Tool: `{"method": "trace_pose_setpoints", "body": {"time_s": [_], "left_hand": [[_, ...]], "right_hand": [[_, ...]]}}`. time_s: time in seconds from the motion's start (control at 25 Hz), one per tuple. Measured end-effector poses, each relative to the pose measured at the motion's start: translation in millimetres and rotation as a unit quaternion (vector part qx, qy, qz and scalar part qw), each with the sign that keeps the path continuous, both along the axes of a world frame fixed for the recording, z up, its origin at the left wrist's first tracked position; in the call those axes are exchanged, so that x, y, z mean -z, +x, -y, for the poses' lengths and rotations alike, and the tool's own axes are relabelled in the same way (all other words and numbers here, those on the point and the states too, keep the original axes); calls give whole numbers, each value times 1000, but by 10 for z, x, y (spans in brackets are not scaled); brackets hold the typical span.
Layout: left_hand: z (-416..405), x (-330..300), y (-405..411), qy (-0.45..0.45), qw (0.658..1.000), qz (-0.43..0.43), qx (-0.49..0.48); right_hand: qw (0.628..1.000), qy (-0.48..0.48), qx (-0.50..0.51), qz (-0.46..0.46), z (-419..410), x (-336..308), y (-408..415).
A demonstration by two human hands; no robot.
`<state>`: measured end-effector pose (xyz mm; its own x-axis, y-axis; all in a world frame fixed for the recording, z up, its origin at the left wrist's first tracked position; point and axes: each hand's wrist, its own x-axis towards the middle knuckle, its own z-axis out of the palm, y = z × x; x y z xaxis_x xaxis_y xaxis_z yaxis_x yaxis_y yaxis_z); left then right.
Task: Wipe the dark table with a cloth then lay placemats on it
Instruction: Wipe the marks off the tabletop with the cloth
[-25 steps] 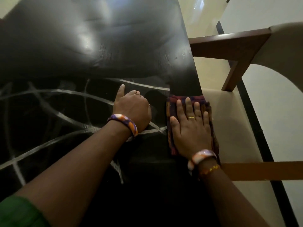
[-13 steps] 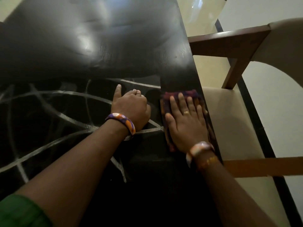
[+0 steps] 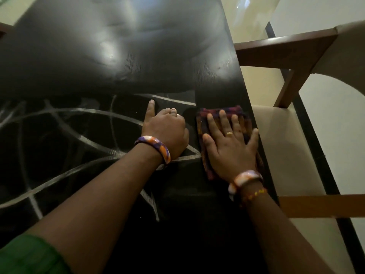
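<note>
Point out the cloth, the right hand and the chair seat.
cloth [image 3: 219, 111], head view, far edge beyond the fingertips.
right hand [image 3: 230, 147], head view, back of hand.
chair seat [image 3: 286, 147], head view, cushion top.
</note>
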<state>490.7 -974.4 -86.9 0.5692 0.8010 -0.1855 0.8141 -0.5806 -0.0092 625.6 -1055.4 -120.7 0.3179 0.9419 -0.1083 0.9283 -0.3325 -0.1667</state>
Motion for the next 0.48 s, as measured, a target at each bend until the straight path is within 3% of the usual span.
{"method": "trace_pose_setpoints", "body": {"time_s": [0.12, 0.28, 0.36, 0.48], "left_hand": [[-27, -16, 27, 8, 1000, 4, 8], [-5, 56, 19, 24, 1000, -2, 9], [5, 60, -9, 20, 1000, 4, 7], [4, 38, -29, 10, 1000, 19, 4]], "right_hand": [[1000, 9, 26, -6, -449, 31, 62], [999, -22, -20, -27, -1485, -15, 198], [999, -27, -29, -24, -1222, -36, 163], [1000, -4, -10, -5, -170, 11, -35]]}}
